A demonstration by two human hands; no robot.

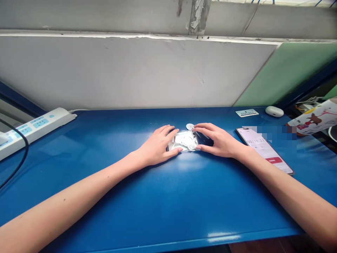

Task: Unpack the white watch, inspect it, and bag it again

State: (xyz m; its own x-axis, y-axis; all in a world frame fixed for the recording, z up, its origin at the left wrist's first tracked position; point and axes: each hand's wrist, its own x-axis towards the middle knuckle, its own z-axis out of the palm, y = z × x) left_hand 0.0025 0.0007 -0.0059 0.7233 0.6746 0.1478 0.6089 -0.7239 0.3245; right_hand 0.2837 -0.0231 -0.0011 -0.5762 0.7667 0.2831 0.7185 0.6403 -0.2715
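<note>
Near the back of the blue table, a flat, shiny silver thing (186, 140) with a round shape on its face lies between my two hands. Its right end looks dark; its exact kind cannot be made out. My left hand (162, 146) curves around the left end, fingers along the far edge and thumb on the near edge. My right hand (214, 140) grips the right side in the same way, thumb near and fingertips far. A small, pale round disc (190, 127) sits at the far edge, touching or almost touching my right fingertips. The fingers cover parts of both ends.
A phone (263, 149) showing a running timer lies right of my right hand, partly beside the forearm. Behind it are a small card (246, 112) and a white earbud case (274, 111). A printed box (316, 117) stands far right. A white power strip (37, 128) with a black cable is at left.
</note>
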